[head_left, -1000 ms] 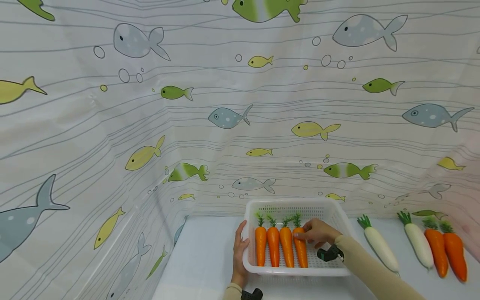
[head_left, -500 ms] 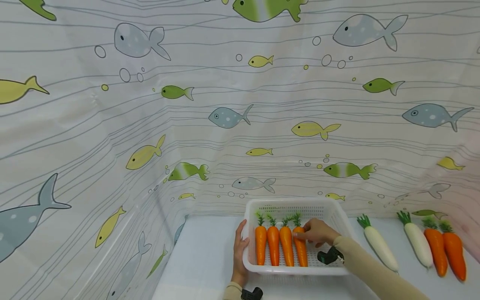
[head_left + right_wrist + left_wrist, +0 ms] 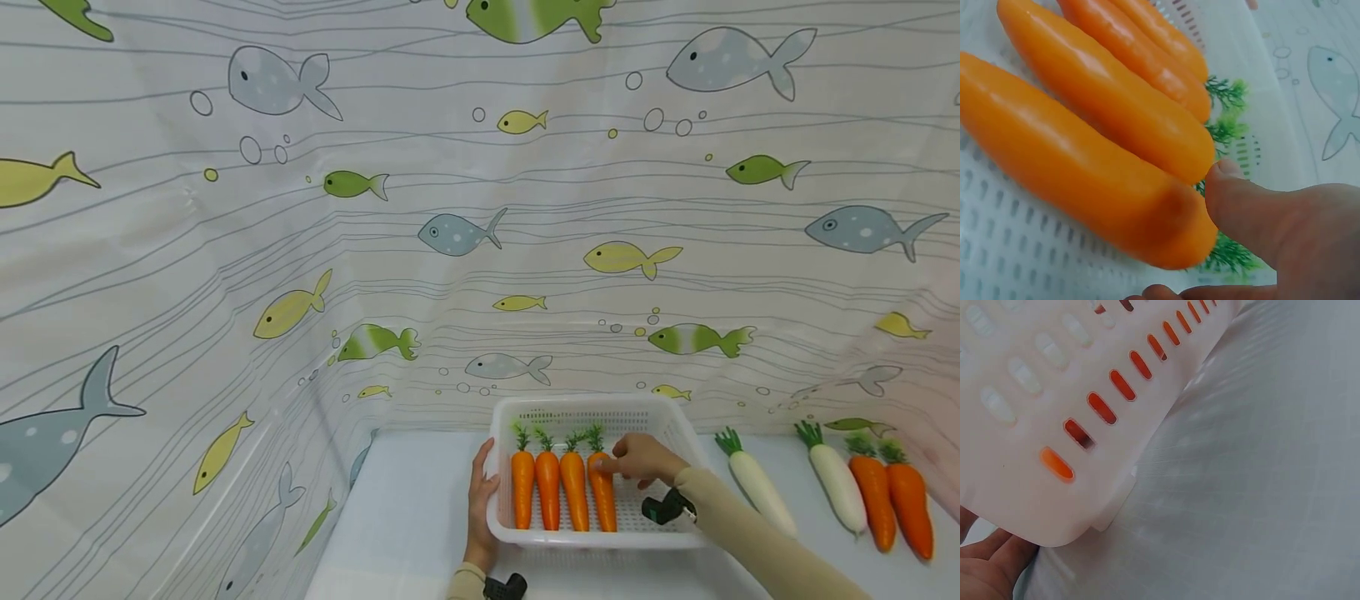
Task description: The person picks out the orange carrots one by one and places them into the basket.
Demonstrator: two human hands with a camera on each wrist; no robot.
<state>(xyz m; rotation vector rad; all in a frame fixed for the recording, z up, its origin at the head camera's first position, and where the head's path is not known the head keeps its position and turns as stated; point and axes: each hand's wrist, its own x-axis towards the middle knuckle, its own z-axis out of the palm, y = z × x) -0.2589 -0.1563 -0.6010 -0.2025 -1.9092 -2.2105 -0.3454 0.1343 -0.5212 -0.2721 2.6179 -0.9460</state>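
Several orange carrots with green tops lie side by side in a white plastic basket (image 3: 600,540). My right hand (image 3: 647,458) is at the top end of the rightmost carrot (image 3: 602,500). In the right wrist view the thumb (image 3: 1244,203) lies over the crown of that carrot (image 3: 1085,162), and the other fingers (image 3: 1160,291) show below it, apart from it. My left hand (image 3: 482,508) rests against the basket's left side, thumb near the rim. Only part of its fingers (image 3: 1007,556) shows beside the basket corner (image 3: 1054,531) in the left wrist view.
To the right of the basket two white radishes (image 3: 757,483) (image 3: 836,482) lie on the white table (image 3: 397,517). Beyond them are two more carrots (image 3: 873,500) (image 3: 910,508). A fish-patterned curtain (image 3: 525,275) rises behind and at the sides.
My right hand has shifted slightly right and up, its fingers loosening from the rightmost carrot. The basket, the carrots and my left hand stay about where they were.
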